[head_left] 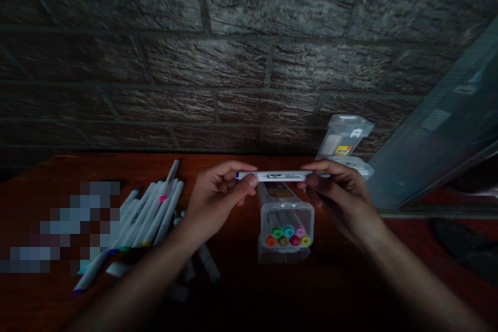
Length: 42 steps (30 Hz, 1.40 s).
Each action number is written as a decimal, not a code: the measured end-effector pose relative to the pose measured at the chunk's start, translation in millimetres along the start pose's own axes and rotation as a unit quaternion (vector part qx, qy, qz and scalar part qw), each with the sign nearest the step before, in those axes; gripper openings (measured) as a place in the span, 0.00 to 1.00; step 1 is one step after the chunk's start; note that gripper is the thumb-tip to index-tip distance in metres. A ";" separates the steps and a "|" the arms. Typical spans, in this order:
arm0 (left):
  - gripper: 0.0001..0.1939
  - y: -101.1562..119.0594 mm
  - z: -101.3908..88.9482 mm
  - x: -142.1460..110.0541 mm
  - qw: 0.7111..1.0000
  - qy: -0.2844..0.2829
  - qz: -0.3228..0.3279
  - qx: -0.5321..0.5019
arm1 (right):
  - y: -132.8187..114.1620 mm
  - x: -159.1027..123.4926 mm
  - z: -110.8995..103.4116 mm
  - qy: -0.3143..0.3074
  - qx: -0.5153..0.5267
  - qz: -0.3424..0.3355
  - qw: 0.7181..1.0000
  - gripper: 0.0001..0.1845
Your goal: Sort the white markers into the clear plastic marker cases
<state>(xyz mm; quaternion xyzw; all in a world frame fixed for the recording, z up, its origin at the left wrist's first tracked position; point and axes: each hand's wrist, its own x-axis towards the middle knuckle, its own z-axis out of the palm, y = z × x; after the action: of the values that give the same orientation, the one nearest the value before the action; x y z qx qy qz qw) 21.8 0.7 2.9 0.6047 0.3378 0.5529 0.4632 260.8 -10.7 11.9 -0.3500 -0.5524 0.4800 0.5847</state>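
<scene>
And here are both hands up over the landmark, an open-ended transparent plastic case (288, 206) that lies with its mouth facing the wearer. Between them, level above the far part of that case, is a slim white marker with a blue end (286, 176) and dark print along its barrel. The left hand (218, 192), up and left of the case, has thumb and finger pinched on the blue end; the right hand (344, 192), up and right of it, pinches the opposite end, fingers partly hiding it.

Inside the case, seven round marker ends (288, 231) show: green, light blue and pink above; orange, olive, crimson and yellow below.

Left of the case, loose white markers with coloured ends (150, 212) lie side by side, one with a pink band resting across the others; a purple-ended one (89, 275) sits farther out. Behind the case to the right stands a transparent plastic container with a yellow label (342, 137). All of it is on a reddish-brown wooden table (229, 249), with a grey stone-block wall (241, 62) rising beyond the case.
</scene>
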 end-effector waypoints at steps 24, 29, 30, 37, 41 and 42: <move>0.06 -2.1 -0.3 0.1 1.000 -0.005 0.004 -0.024 | -1.0 0.1 0.4 -0.006 0.014 0.001 1.000 0.07; 0.06 -1.5 0.4 0.6 1.000 -0.004 0.002 -0.023 | 0.1 0.6 -0.1 -0.009 0.016 0.000 1.000 0.08; 0.06 -1.3 0.5 0.5 1.000 -0.004 0.002 -0.024 | 0.3 0.7 -0.1 -0.009 0.017 -0.001 1.000 0.08; 0.06 -1.4 0.9 -0.1 1.000 -0.002 -0.001 -0.031 | -0.8 -0.1 -0.1 -0.005 0.013 0.004 1.000 0.08; 0.05 -1.7 0.1 -0.5 1.000 -0.007 0.002 -0.031 | -1.0 -0.2 -0.6 -0.005 0.014 0.004 1.000 0.08; 0.05 -1.8 -0.2 -0.6 0.999 -0.008 0.002 -0.031 | -0.9 -0.1 -0.6 -0.005 0.014 0.003 1.000 0.08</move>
<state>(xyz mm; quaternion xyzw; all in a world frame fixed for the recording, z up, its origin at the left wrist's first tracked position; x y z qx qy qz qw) 21.7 0.8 1.0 0.5951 0.3158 0.5590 0.4833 261.6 -11.0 12.7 -0.3408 -0.5475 0.4915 0.5853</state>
